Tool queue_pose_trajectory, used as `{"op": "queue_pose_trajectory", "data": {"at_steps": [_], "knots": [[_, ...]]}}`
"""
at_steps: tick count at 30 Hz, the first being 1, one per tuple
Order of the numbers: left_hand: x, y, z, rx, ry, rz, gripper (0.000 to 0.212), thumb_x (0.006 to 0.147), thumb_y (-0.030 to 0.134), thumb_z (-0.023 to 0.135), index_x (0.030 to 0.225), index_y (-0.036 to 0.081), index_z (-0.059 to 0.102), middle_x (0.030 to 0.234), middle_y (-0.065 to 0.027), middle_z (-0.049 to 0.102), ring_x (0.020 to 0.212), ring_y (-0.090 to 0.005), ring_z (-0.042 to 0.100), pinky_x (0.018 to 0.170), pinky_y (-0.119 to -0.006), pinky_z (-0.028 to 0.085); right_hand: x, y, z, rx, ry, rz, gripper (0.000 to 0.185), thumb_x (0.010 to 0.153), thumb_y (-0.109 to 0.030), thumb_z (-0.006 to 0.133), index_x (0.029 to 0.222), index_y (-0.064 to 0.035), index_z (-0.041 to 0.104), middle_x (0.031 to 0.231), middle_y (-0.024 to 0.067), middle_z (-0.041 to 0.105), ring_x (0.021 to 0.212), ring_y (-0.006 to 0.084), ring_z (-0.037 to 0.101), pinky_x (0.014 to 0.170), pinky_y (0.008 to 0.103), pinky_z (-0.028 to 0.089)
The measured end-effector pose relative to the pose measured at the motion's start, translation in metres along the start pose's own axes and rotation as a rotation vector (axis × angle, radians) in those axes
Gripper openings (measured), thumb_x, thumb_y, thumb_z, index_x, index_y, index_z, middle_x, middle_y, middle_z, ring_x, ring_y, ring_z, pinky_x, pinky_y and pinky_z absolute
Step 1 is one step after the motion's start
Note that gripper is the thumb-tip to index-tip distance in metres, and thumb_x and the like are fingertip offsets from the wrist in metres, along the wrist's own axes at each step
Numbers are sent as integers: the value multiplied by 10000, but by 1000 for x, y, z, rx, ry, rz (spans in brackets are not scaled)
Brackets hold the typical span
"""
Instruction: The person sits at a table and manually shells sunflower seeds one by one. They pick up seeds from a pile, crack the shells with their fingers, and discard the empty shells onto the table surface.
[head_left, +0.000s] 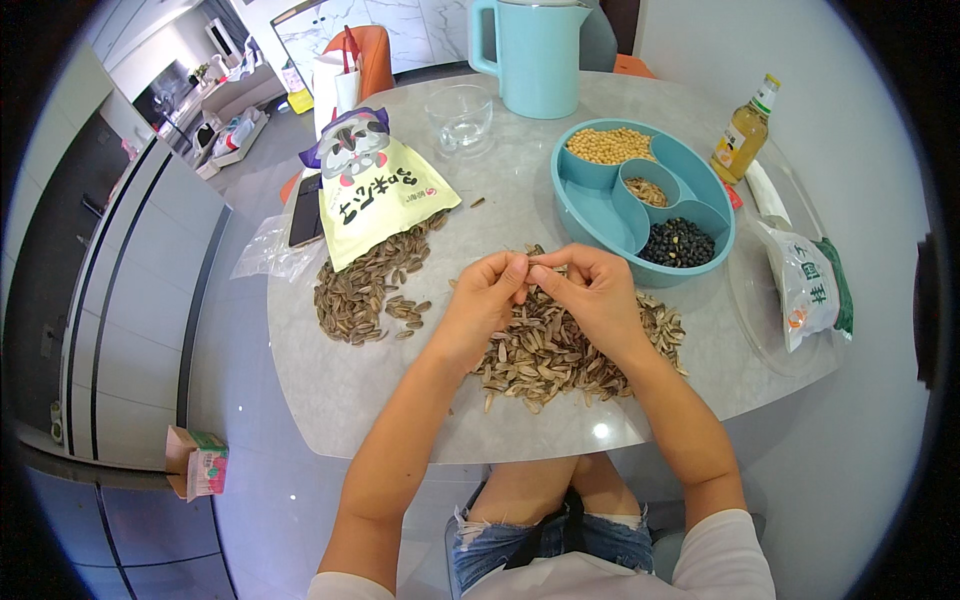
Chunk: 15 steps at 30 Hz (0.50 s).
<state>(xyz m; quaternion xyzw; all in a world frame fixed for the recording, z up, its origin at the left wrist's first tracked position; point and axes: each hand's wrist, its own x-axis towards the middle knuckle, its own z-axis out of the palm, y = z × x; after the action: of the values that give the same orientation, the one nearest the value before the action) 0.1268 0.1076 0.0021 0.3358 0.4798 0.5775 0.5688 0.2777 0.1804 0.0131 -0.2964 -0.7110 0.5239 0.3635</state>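
Observation:
My left hand and my right hand meet fingertip to fingertip, pinching a small sunflower seed that is mostly hidden by the fingers. Beneath them spreads a heap of split sunflower seed shells. To the left, whole striped sunflower seeds spill from the mouth of a yellow seed bag. Beyond my right hand stands a blue divided tray. Its compartments hold yellow soybeans, black beans and, in the round middle cup, shelled kernels.
A light blue jug and a clear glass bowl stand at the back of the table. At right are a glass bottle and a white-and-green food packet. A phone lies beside the yellow bag.

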Motion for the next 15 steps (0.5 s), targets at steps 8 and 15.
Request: {"op": "queue_pose_trajectory", "data": {"at_steps": [8,15], "knots": [[-1,0,6,109,70,88,325,996,361,464,869,86,583,635,79,427,507,-7,297,447,-175,231,-3,-4,3,23,-16,5,177,820,-154,713,947,-30,712,552,-99,354,513,8,287,463,208,222],[-2,0,11,87,60,115,356,1002,344,456,862,44,587,681,55,475,585,-28,346,520,-185,289,-4,-3,3,-34,24,-41,165,823,-151,701,938,-33,706,519,-77,374,498,10,316,455,213,258]]}}
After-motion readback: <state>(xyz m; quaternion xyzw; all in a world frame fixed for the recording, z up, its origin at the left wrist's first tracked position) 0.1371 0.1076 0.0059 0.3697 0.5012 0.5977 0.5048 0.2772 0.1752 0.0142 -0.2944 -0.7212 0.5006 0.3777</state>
